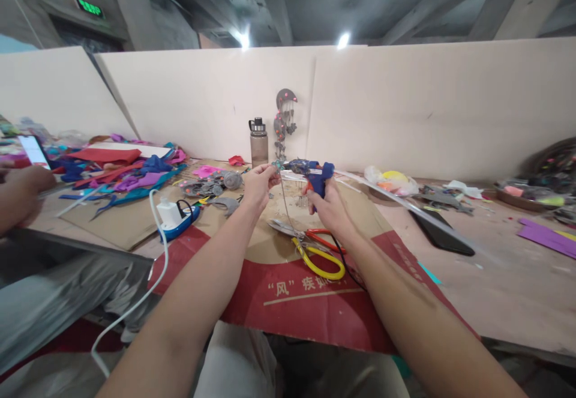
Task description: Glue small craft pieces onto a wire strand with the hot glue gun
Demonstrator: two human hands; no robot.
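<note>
Head view: pinched small teal piece (278, 165) above desk (499, 293) in left fingers (272, 173), almost closed. Gripped blue glue gun (320, 177) in right fingers (310, 194), curled round handle, just beside teal piece. Let thin strand (285, 202) hang down toward yellow-handled scissors (321, 263) on cardboard (382, 326). Saw upright bottle (260, 148) behind.

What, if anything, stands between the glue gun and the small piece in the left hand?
Nothing visible: the front of the glue gun, in the right hand, is close to the small piece in the left hand. The yellow-handled scissors lie nearer the body.
</note>
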